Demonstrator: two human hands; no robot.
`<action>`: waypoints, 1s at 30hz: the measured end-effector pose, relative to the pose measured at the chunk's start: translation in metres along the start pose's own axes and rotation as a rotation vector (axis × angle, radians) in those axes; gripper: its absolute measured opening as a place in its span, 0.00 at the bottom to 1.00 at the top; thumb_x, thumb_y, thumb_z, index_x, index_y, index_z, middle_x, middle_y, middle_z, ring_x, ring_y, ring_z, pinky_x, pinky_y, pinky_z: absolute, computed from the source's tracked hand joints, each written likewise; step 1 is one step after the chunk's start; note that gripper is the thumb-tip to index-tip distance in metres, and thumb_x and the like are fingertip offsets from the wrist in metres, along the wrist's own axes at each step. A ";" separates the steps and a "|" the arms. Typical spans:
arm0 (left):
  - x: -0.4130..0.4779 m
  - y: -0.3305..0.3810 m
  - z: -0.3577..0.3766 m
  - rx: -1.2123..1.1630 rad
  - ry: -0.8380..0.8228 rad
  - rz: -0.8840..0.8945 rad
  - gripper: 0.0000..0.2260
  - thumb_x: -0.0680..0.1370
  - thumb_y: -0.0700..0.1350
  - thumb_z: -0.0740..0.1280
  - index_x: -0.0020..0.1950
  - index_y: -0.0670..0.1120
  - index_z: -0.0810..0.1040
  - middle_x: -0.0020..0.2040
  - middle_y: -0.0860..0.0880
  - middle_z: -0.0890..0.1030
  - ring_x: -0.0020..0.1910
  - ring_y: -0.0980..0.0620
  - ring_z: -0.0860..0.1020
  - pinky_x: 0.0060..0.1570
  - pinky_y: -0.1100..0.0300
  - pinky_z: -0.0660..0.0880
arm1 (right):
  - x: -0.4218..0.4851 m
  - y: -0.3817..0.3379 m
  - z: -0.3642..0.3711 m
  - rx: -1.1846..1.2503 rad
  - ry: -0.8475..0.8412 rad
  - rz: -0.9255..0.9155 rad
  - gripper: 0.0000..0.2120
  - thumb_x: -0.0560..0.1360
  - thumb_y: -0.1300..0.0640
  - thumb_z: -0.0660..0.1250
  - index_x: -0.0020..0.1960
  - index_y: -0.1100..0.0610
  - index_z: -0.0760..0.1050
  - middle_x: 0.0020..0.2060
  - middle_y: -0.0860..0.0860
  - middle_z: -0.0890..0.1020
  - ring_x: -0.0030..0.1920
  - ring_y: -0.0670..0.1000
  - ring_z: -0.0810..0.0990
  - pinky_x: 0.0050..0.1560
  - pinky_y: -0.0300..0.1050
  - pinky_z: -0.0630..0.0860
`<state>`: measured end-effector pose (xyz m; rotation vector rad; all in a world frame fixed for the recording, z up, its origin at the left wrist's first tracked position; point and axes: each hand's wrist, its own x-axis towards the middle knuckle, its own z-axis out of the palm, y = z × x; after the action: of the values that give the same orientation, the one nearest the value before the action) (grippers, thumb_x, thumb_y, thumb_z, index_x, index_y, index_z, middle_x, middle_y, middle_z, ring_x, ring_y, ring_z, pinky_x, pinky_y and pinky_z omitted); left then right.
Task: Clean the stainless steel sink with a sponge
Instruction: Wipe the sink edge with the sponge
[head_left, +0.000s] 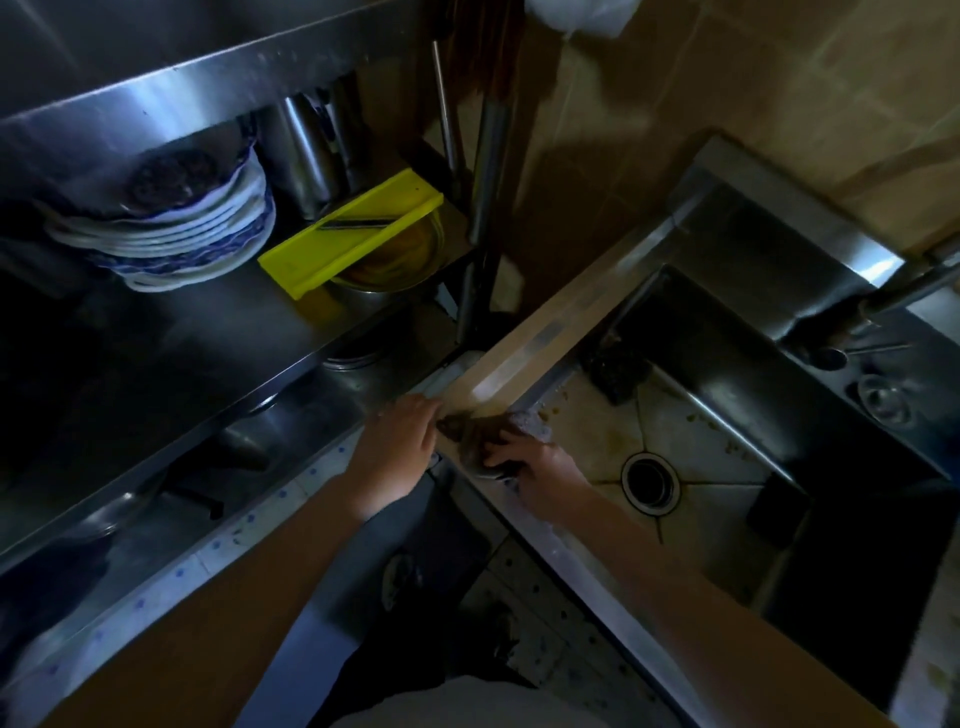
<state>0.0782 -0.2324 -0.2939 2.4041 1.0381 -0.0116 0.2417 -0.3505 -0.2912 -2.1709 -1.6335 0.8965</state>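
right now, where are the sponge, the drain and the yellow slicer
sponge (488, 434): head view, its dark middle
drain (649, 483): head view, centre of the dark opening
yellow slicer (306, 257): head view, plain yellow near end

Dim kitchen, seen from above: square stainless steel sink (524, 364) w/ round metal drain (649, 479) beside a beige tiled wall (779, 78). Long stainless steel shelf unit (182, 332) holds a stack of blue-and-white ceramic plates (208, 228), tall steel canisters (301, 156) & a flat yellow plastic slicer (353, 234).
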 end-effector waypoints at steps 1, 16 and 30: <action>-0.004 0.002 0.003 0.010 0.002 -0.004 0.18 0.81 0.44 0.55 0.71 0.46 0.65 0.66 0.46 0.71 0.64 0.48 0.71 0.62 0.51 0.69 | -0.008 0.006 0.001 0.019 -0.001 0.004 0.21 0.75 0.73 0.56 0.62 0.60 0.78 0.69 0.56 0.72 0.69 0.53 0.69 0.69 0.36 0.60; -0.023 0.019 0.020 0.159 0.039 -0.042 0.18 0.79 0.46 0.58 0.70 0.49 0.65 0.71 0.47 0.64 0.69 0.47 0.65 0.66 0.51 0.64 | -0.012 0.015 0.016 0.116 0.225 0.271 0.20 0.73 0.52 0.70 0.63 0.52 0.73 0.62 0.53 0.69 0.60 0.54 0.68 0.61 0.47 0.70; -0.013 0.022 0.018 0.093 0.020 0.008 0.17 0.80 0.46 0.58 0.69 0.49 0.68 0.73 0.45 0.62 0.70 0.44 0.63 0.68 0.45 0.59 | -0.064 0.035 0.008 0.124 0.080 0.235 0.20 0.75 0.59 0.68 0.67 0.51 0.73 0.66 0.50 0.75 0.63 0.52 0.76 0.59 0.37 0.69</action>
<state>0.0877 -0.2624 -0.2971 2.4961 1.0590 -0.0334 0.2526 -0.4225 -0.2968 -2.3113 -1.2693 0.9331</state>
